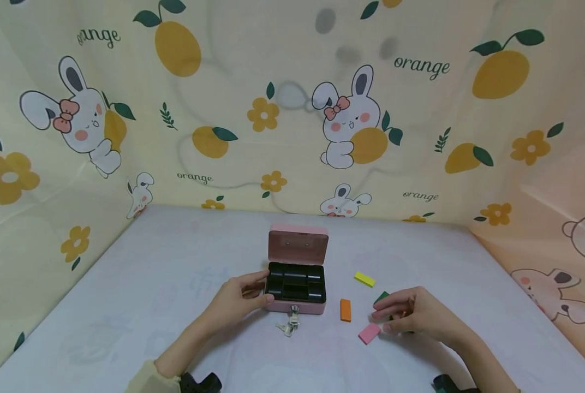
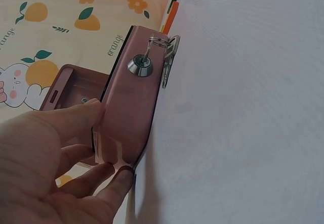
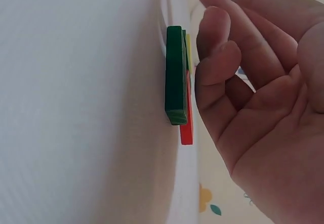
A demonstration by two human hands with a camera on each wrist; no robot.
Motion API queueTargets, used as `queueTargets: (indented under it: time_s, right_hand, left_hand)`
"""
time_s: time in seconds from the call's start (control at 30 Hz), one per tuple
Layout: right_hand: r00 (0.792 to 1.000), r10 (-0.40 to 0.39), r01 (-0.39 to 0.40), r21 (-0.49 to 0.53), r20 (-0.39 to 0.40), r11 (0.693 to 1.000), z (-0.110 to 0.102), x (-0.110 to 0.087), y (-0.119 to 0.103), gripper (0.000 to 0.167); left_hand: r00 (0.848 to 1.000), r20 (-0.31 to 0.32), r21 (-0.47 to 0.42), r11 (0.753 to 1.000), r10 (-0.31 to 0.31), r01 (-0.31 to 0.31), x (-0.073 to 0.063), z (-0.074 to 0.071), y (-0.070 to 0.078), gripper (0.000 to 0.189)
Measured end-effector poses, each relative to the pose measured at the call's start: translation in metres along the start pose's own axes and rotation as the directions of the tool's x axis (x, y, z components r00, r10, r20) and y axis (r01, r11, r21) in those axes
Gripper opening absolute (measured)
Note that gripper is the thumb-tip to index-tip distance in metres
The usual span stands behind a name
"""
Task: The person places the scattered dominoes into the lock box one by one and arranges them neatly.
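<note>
Left hand: your left hand (image 1: 234,299) holds the left side of the pink hinged box (image 1: 294,308), thumb on the front part of its rim, the other fingers along the side wall; the grip is narrow, closed on that wall.
Box lid: the pink rectangular lid (image 1: 297,246) stands raised at the rear, its inside facing you.
Box interior: a black, glossy compartment tray (image 1: 296,292) sits inside, below the rim.
Lock: a round silvery lock (image 2: 140,65) is set in the box front, with a key in it; silvery metal keys (image 1: 287,329) hang from it on a ring.
Right hand: your right hand (image 1: 420,315) is over the blocks to the right of the box, fingers loosely bent, a modest gap to the thumb; you hold no block that shows, and fingertip contact cannot be told.
Blocks: a yellow oblong block (image 1: 364,279) lies farthest from you, an orange oblong block (image 1: 345,310) nearest the box, a pink oblong block (image 1: 369,333) just beside your right thumb.
Partly hidden blocks: a dark green oblong block (image 3: 175,72) stands out in the right wrist view, a red block (image 3: 187,128) beyond it.
Surface: white-covered table (image 1: 140,305).
</note>
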State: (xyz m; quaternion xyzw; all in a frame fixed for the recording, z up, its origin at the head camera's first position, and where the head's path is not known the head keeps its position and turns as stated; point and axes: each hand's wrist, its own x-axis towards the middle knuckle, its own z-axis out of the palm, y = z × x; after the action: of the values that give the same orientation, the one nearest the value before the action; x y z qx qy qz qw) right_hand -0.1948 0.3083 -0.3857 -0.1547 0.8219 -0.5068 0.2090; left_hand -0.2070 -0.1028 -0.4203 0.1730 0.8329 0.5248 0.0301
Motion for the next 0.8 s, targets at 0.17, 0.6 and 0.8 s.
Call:
queueTargets:
  time_s: [0.17, 0.6, 0.8]
  right_hand:
    - [1.0, 0.017, -0.017, -0.007, -0.004, 1.0, 0.0, 0.0, 0.0, 0.045]
    - [0.997, 0.079, -0.076, 0.094, -0.023, 0.993, 0.006, 0.0, -0.007, 0.049]
    - [0.994, 0.106, -0.104, 0.09, -0.019, 0.991, 0.011, 0.001, -0.004, 0.052]
  left_hand:
    - [1.0, -0.008, -0.001, 1.0, 0.008, -0.008, 0.0, 0.0, 0.0, 0.063]
    - [1.0, -0.023, -0.005, 1.0, 0.009, -0.009, 0.002, 0.0, 0.002, 0.062]
    - [1.0, -0.021, -0.005, 1.0, 0.005, -0.005, 0.001, 0.0, 0.002, 0.062]
